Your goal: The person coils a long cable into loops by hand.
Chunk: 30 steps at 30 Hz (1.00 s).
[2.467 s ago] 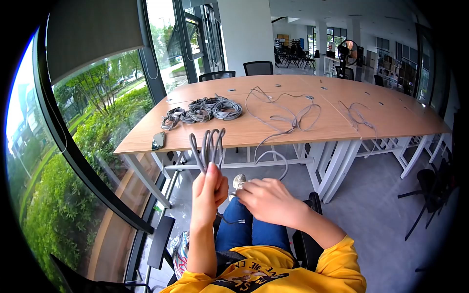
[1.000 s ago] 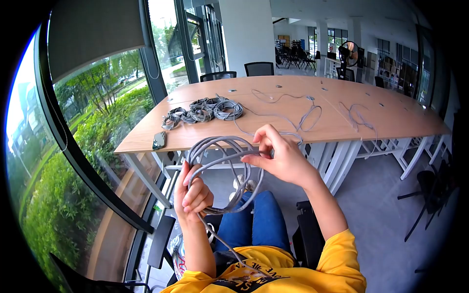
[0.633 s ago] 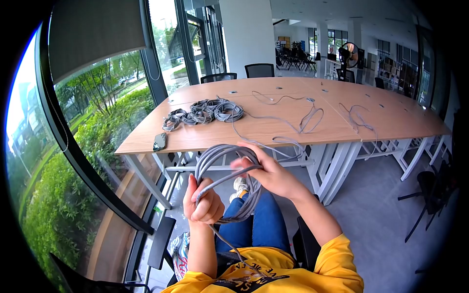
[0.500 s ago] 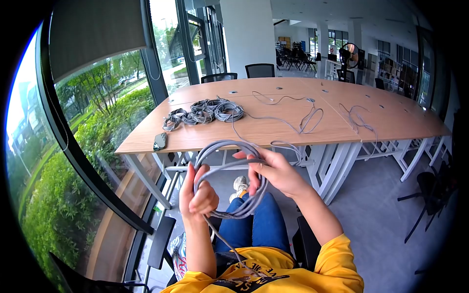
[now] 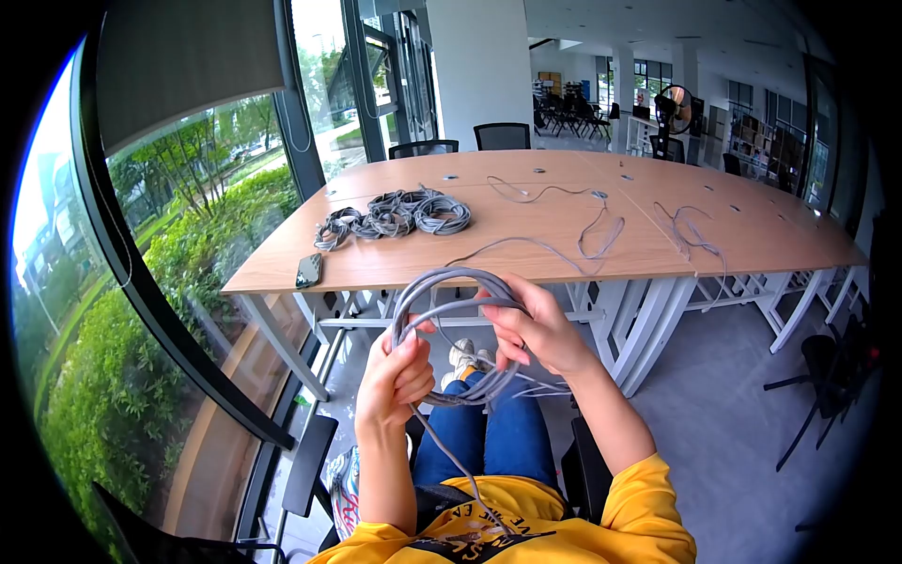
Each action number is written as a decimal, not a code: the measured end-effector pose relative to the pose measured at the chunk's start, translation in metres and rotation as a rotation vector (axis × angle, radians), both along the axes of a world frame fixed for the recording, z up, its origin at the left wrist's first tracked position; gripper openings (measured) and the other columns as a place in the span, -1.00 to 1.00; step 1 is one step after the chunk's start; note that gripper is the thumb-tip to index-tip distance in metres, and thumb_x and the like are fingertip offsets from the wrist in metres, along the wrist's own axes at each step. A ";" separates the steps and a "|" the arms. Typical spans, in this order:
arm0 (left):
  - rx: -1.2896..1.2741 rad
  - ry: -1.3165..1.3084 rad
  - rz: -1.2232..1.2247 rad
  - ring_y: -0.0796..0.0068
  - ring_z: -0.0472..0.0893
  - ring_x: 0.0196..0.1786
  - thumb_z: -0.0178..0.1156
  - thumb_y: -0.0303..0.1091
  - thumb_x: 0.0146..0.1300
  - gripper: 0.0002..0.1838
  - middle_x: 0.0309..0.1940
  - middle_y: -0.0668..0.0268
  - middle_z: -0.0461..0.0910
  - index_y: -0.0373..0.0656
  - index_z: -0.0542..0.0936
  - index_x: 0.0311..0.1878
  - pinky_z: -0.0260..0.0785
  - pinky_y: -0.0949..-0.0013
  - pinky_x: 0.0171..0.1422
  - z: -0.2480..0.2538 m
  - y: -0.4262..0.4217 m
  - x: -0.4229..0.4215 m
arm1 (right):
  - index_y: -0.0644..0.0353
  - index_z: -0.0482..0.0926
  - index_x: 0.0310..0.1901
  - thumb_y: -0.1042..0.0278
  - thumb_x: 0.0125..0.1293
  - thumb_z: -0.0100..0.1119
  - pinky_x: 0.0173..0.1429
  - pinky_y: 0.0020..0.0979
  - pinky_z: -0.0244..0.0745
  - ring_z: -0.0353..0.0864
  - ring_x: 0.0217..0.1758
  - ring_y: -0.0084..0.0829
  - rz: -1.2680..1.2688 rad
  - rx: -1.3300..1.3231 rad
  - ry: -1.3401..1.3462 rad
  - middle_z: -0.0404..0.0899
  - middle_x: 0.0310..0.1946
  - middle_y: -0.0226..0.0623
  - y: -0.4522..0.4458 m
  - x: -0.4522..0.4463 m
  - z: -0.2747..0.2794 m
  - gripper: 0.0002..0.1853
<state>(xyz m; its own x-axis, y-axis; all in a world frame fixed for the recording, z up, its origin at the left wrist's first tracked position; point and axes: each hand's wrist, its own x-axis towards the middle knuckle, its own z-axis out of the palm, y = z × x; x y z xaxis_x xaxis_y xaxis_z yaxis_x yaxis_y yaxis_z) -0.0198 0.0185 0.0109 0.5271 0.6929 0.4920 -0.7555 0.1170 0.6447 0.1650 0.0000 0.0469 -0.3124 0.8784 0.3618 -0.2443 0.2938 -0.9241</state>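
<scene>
A grey cable is wound in several loose loops in the air above my lap. On its left side, my left hand is closed round the loops, and one end hangs down from it to my yellow shirt. My right hand pinches the cable at the upper right of the coil. From there a length of cable trails over the table edge, across the wooden table and to the right. Bundles of coiled grey cable lie on the table's left part.
A phone lies near the table's front left corner. Another loose cable rests farther right. Chairs stand behind the table, and a fan is at the back right. A large window runs along my left.
My left hand has shifted right and closed round the loops. More cable has been drawn off the table toward me, and the trailing length has changed shape.
</scene>
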 end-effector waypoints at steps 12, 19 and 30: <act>0.051 0.282 0.127 0.79 -0.05 -0.88 -0.29 -0.12 0.28 -0.64 -0.90 0.50 0.07 -0.24 0.33 -0.36 -0.25 0.65 -0.82 0.009 -0.002 0.005 | 0.39 0.39 -0.49 0.23 0.13 -0.10 -0.63 -0.56 0.36 0.26 -0.86 -0.62 -0.078 -0.066 -0.075 0.12 -0.90 -0.50 -0.008 0.000 0.006 -0.68; 0.063 0.288 0.127 0.77 -0.07 -0.88 -0.29 -0.11 0.27 -0.65 -0.91 0.48 0.08 -0.18 0.29 -0.43 -0.23 0.64 -0.82 0.009 -0.004 0.011 | 0.35 0.39 -0.50 0.17 0.21 -0.10 -0.76 -0.67 -0.02 -0.02 -0.87 -0.78 -0.011 -0.051 0.031 0.06 -0.88 -0.60 -0.009 0.002 0.004 -0.65; 0.026 0.291 0.058 0.77 -0.05 -0.87 -0.30 -0.09 0.27 -0.66 -0.90 0.48 0.08 -0.15 0.27 -0.42 -0.22 0.65 -0.81 0.007 -0.006 0.009 | 0.38 0.43 -0.53 0.08 0.20 -0.08 -0.78 -0.66 -0.07 -0.04 -0.89 -0.77 -0.060 -0.135 0.006 0.02 -0.90 -0.62 -0.012 0.000 0.006 -0.56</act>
